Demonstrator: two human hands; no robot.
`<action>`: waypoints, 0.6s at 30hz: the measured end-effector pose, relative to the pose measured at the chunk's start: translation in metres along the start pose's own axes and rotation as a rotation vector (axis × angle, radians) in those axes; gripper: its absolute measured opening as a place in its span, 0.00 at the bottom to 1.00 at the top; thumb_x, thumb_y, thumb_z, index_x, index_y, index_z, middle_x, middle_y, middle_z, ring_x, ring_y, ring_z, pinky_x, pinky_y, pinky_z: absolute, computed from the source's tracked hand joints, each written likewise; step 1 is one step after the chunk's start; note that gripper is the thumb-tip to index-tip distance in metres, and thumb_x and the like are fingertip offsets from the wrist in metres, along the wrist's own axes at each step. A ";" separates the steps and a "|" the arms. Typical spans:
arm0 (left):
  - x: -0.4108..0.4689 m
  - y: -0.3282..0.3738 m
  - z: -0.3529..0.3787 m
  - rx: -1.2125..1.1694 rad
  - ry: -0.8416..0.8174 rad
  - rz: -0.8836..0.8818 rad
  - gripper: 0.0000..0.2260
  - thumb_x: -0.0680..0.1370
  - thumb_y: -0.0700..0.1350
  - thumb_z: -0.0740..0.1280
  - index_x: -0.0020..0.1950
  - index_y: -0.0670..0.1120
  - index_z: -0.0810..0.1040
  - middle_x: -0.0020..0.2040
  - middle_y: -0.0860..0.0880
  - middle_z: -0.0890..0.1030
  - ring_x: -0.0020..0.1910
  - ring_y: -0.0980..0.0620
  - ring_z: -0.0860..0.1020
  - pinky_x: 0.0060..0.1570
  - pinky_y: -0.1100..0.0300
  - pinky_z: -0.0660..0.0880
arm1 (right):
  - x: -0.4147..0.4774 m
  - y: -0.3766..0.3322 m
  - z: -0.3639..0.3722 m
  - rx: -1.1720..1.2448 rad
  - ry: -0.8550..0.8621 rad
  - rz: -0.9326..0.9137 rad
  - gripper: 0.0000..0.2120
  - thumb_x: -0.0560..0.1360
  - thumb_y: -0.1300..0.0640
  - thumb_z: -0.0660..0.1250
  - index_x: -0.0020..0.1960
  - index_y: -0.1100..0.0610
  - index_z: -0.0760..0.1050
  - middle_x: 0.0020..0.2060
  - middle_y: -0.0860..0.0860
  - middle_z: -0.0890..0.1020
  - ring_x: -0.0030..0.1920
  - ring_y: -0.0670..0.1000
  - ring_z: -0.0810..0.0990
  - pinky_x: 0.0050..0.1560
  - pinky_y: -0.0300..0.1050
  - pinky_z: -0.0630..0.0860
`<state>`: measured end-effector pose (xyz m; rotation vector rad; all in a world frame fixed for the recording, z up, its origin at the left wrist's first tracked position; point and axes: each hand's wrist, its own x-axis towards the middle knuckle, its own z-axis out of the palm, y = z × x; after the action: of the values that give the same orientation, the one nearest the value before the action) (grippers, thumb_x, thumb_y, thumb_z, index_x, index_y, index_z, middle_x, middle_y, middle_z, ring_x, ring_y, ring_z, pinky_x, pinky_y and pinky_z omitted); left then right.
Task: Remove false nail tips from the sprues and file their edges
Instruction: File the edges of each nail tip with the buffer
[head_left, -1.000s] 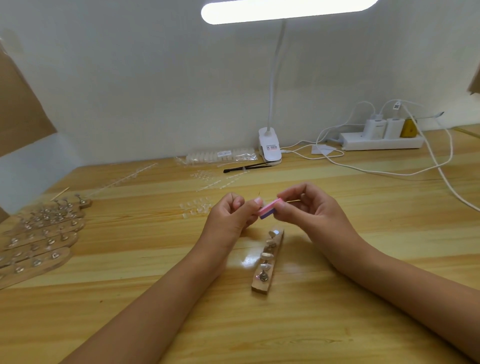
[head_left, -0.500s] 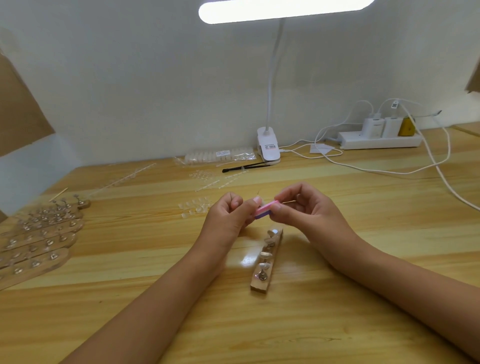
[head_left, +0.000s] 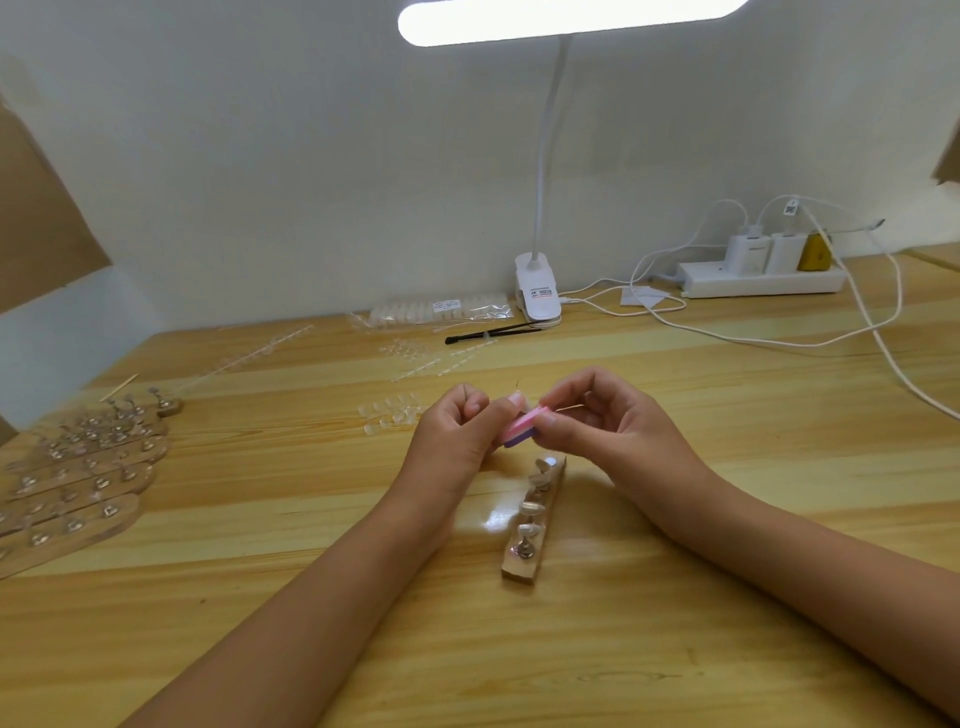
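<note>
Filing looks underway: left hand (head_left: 457, 431) pinches a nail tip (head_left: 516, 399) (tiny, barely visible) against the pink file (head_left: 522, 430) gripped by right hand (head_left: 613, 431), above the wooden stand (head_left: 535, 525). Short, light strokes along the edge would serve best.

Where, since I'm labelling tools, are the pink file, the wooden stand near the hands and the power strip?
pink file (head_left: 521, 427), head view, its pink top face.
wooden stand (head_left: 519, 570), head view, the bare near end.
power strip (head_left: 753, 285), head view, its white front side.
</note>
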<state>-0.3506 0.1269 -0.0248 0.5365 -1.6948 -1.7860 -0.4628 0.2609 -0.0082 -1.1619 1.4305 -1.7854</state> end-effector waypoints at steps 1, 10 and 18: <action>0.000 0.000 -0.001 -0.012 0.001 -0.005 0.16 0.71 0.49 0.75 0.28 0.56 0.70 0.37 0.52 0.80 0.42 0.55 0.81 0.57 0.52 0.77 | 0.001 -0.001 -0.001 0.009 0.038 -0.004 0.14 0.68 0.56 0.73 0.51 0.59 0.77 0.44 0.52 0.85 0.48 0.52 0.85 0.50 0.40 0.80; -0.001 0.003 0.002 -0.023 0.017 -0.029 0.16 0.69 0.51 0.75 0.29 0.55 0.69 0.38 0.50 0.81 0.44 0.54 0.81 0.61 0.51 0.76 | 0.002 0.002 -0.004 0.038 0.084 0.016 0.14 0.69 0.56 0.73 0.51 0.61 0.77 0.43 0.52 0.86 0.48 0.52 0.85 0.48 0.39 0.80; -0.001 0.003 0.000 -0.042 0.008 -0.029 0.16 0.70 0.49 0.76 0.29 0.55 0.69 0.40 0.50 0.83 0.43 0.56 0.83 0.56 0.58 0.78 | 0.006 0.007 -0.007 0.016 0.092 -0.001 0.12 0.70 0.57 0.74 0.51 0.59 0.77 0.45 0.53 0.85 0.49 0.51 0.85 0.49 0.39 0.80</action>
<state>-0.3498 0.1275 -0.0218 0.5512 -1.6482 -1.8338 -0.4720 0.2574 -0.0138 -1.0847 1.4651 -1.8695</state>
